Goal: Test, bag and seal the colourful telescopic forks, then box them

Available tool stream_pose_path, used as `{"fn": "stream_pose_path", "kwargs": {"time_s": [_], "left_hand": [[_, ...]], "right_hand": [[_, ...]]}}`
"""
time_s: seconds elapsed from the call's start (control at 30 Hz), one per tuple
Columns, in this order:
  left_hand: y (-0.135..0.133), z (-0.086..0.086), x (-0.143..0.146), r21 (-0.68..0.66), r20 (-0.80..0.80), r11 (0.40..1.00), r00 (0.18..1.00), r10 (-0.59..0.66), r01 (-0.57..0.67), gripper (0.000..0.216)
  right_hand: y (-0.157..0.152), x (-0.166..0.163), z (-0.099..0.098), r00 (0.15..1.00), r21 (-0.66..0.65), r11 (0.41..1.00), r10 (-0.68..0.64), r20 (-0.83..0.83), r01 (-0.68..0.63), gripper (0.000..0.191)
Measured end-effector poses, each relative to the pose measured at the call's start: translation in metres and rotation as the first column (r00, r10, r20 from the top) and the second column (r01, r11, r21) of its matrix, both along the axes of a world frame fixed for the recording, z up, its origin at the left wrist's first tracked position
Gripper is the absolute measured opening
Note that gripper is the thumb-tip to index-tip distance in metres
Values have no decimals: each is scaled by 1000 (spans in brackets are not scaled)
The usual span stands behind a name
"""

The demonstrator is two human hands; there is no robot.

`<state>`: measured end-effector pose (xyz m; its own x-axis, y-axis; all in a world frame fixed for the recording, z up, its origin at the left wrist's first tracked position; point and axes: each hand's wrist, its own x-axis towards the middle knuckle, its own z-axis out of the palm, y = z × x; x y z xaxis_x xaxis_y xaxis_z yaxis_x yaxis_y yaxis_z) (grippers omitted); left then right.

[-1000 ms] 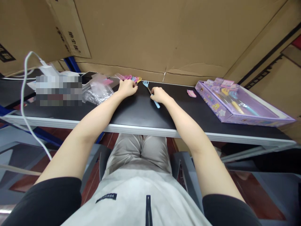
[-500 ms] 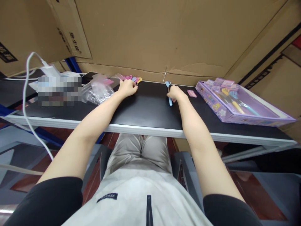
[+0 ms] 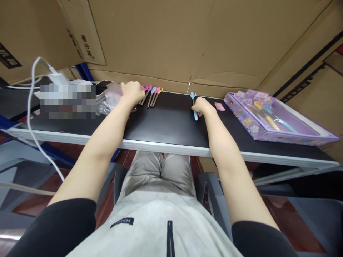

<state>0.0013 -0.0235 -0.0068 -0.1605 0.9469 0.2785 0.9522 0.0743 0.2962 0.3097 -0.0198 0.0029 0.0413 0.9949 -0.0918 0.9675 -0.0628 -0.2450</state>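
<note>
On the black table (image 3: pixel 166 125) my right hand (image 3: pixel 203 106) is closed on a small blue toy fork (image 3: pixel 193 103), whose tines point toward the cardboard wall. My left hand (image 3: pixel 132 91) is curled at the back left. It rests by a row of several pink, blue and yellow toy forks (image 3: pixel 150 94) and beside a clear plastic bag (image 3: pixel 108 100). What its fingers hold, if anything, is hidden.
A purple toy box (image 3: pixel 270 117) with cutlery inside lies at the right. A small pink card (image 3: pixel 219 106) sits next to my right hand. Cardboard boxes (image 3: pixel 187 39) wall the back. A white cable and charger (image 3: pixel 34 89) lie at the left.
My right hand slid the blue fork rightward from the table's middle. My left hand moved left off the row of forks toward the plastic bag, uncovering the forks.
</note>
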Motion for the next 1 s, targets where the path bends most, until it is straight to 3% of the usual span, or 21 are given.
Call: {"fn": "stream_pose_path", "kwargs": {"time_s": [0.1,0.2,0.37,0.53,0.77,1.0], "left_hand": [[3,5,-35,6,68,989,986,149,-150,78],[7,2,-60,-15,101,980,975,197,-196,96],[8,-6,-61,-97,82,979,979,186,-178,126],[2,-6,-46,-93,79,984,984,162,-154,118],[7,-8,-47,-75,113,994,990,87,-79,96],[4,-6,-45,-143,110,987,990,85,-69,93]], "right_hand": [[-1,0,1,1000,-9,1000,6,6,-6,30],[-1,0,0,1000,-2,1000,7,7,-7,30],[0,0,-3,1000,21,1000,-14,-22,14,33],[5,2,-6,1000,26,1000,-10,-19,10,33],[4,2,-5,1000,25,1000,-17,-18,17,29],[3,1,-4,1000,30,1000,-7,-7,8,33]]}}
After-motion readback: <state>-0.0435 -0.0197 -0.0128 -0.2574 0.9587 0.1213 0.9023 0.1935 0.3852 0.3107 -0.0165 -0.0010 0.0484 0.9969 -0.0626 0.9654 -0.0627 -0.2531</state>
